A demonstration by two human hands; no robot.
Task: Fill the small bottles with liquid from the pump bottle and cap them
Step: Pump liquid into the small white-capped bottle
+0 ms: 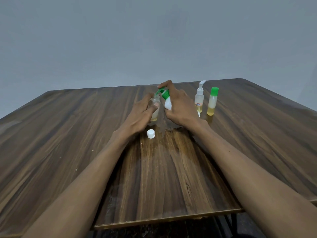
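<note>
My left hand (141, 112) grips a small clear bottle (155, 104) that stands uncapped on the table, with a little yellow liquid at its bottom. My right hand (180, 109) holds the white pump bottle (167, 102) with the green pump head (163, 92). A finger rests on top of the pump, and the green spout points down at the small bottle's mouth. A loose white cap (151, 134) lies on the table just in front of my left hand.
To the right stand a clear bottle with a white pump and a label (199, 98) and a small green-capped bottle (212, 102), both holding yellow liquid. The wooden table (68, 134) has a shiny wet patch (168, 148) near the front. Grey wall behind.
</note>
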